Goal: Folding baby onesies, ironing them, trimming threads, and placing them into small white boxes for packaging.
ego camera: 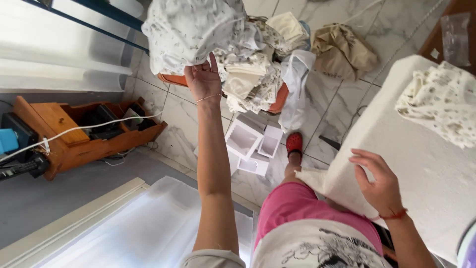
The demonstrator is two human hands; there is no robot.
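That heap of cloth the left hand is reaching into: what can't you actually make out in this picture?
- Head view: the left hand's fingertips are buried under the floral cloth, so its grip is unclear.
- The orange basket under the pile of fabrics is almost wholly covered.
- The padded board is cut off by the right edge; the right hand hides part of its rim.
- The red shoe: the knee hides the foot behind it.

A home laundry corner is showing: white padded ironing board [421, 164] under the right hand [379, 183], heaped floral fabrics [248, 74] by the left hand [202, 79]
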